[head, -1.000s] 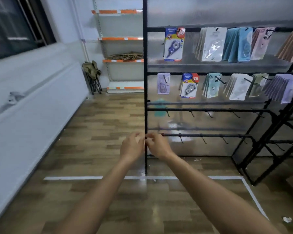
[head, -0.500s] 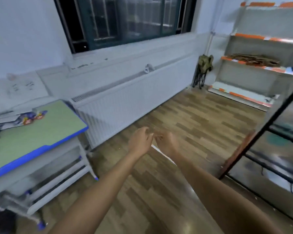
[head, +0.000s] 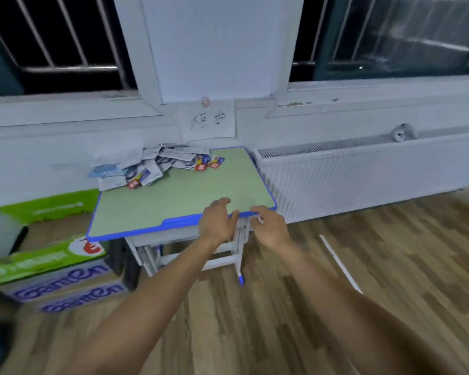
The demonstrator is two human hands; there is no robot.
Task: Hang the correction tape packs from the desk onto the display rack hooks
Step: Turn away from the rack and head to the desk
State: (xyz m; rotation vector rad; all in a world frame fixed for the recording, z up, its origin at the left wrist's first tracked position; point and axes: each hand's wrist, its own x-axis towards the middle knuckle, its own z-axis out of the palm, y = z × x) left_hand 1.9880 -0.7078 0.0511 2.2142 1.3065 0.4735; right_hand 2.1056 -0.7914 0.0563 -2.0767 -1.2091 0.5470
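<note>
On the far corner of the desk (head: 190,196) sits a messy pile of correction tape packs (head: 157,165).

Both hands reach out side by side over the near edge of the green desk top, well apart from the pile. The left hand (head: 217,220) has loosely bent fingers and holds nothing. The right hand (head: 271,226) has its fingertips pressed together; whether it pinches something tiny is too blurry to tell. Cardboard boxes (head: 46,255) sit on the floor beside the desk, and a white radiator (head: 363,171) runs along the wall.
</note>
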